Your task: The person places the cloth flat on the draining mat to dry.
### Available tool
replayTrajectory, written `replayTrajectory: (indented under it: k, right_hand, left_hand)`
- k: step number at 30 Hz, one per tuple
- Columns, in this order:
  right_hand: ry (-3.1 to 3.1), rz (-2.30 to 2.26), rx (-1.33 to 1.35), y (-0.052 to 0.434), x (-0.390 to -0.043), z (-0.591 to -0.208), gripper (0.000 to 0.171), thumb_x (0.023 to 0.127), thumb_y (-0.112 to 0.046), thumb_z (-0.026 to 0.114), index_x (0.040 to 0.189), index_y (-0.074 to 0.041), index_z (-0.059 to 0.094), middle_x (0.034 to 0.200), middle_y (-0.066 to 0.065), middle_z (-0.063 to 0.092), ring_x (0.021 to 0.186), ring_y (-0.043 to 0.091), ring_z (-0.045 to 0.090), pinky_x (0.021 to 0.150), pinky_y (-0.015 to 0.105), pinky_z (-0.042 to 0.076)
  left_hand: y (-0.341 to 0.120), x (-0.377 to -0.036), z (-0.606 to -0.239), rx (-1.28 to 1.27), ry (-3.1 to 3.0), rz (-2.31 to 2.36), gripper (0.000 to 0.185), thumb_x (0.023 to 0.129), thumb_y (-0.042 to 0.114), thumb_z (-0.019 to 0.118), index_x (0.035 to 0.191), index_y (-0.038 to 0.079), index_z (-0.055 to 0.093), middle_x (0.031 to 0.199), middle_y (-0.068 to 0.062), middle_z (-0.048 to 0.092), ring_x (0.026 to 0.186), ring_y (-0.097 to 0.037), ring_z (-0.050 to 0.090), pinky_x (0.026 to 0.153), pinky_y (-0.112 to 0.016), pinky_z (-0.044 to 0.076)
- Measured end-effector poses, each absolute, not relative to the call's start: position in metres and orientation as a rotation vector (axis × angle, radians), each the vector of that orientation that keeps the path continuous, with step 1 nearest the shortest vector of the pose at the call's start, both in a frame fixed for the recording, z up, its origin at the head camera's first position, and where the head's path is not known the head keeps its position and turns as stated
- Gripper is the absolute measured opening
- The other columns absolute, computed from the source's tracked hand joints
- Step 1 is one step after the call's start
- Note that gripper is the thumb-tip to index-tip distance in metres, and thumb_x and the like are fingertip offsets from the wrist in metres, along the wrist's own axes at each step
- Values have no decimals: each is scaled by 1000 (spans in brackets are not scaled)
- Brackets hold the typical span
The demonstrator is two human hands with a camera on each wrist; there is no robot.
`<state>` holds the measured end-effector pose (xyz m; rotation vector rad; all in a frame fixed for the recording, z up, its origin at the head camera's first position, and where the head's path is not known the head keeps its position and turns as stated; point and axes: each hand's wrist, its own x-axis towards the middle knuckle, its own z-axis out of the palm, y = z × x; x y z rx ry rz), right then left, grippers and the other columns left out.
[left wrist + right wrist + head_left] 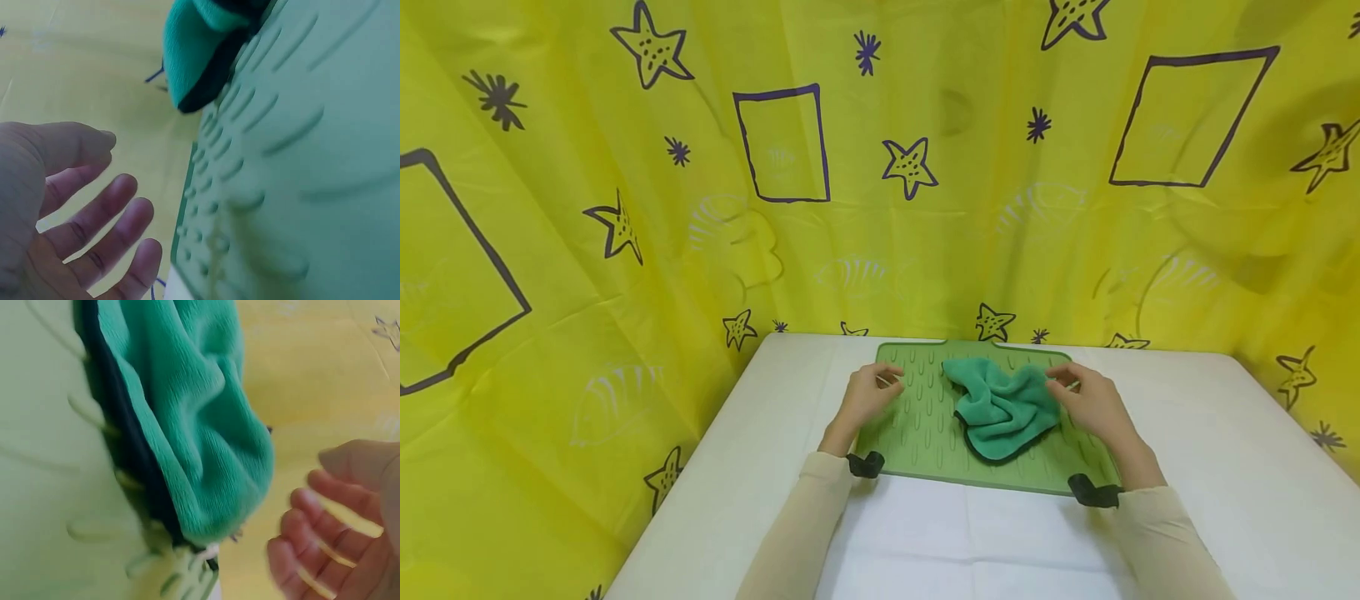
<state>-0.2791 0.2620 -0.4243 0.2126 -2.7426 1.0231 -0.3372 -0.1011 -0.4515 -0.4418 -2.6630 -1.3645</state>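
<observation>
A crumpled green cloth (1006,408) with a dark edging lies on the right half of a light green ridged mat (917,442). My left hand (871,393) hovers over the mat's left edge, fingers loosely bent and apart, holding nothing. In the left wrist view that hand (94,212) is clear of both the mat and the cloth (194,56). My right hand (1090,400) is beside the cloth's right side, its fingertips overlapping the cloth's edge in the head view. The right wrist view shows a gap between this hand (337,519) and the cloth (194,419), with nothing in its fingers.
The mat rests on a white-covered table (925,533), near its far edge. A yellow curtain (865,233) printed with stars and frames hangs behind the table and along both sides. Black straps (867,464) circle both wrists.
</observation>
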Motion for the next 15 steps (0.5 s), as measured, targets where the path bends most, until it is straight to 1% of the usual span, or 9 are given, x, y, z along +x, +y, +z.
replayTrajectory:
  k: [3,6,9,11,13,15]
  right_hand:
    - [-2827,988,168,274,-277,-424,33,105,-24,56,120,3,65,110,28,68,92,36,66,66,37,51]
    - [-2921,987,135,284,-277,-424,36,106,-27,54,116,6,65,109,29,68,90,34,66,68,38,51]
    - [-3020,1021,120,291,-278,-426,40,106,-30,52,109,7,66,97,23,68,80,27,61,66,36,47]
    - [-3077,1050,115,293,-280,-428,41,106,-33,52,102,6,67,87,16,66,72,22,56,63,34,45]
    - [-3120,1085,127,294,-280,-431,41,106,-33,53,95,4,66,79,10,62,66,18,50,60,33,43]
    - [-3147,1120,132,293,-281,-435,40,105,-34,55,90,2,67,74,6,59,63,16,48,59,33,44]
  left_hand:
    - [-91,-333,-450,-497,-2670,-1343,20,95,17,70,113,8,75,103,-8,75,89,-19,66,75,-32,54]
    - [-82,-329,-450,-562,-2679,-1326,17,95,16,71,109,8,75,102,-7,75,88,-19,66,76,-31,54]
    - [-73,-326,-452,-642,-2693,-1301,16,94,15,73,108,7,76,100,-7,74,86,-17,67,76,-29,55]
    - [-67,-323,-453,-693,-2715,-1288,18,93,15,74,109,7,76,101,-7,74,87,-17,66,77,-28,55]
    - [-60,-321,-454,-737,-2754,-1251,20,92,16,75,111,9,76,103,-7,74,87,-15,66,77,-27,54]
    - [-54,-317,-454,-778,-2799,-1178,24,92,18,76,115,11,75,105,-7,74,87,-13,65,76,-25,53]
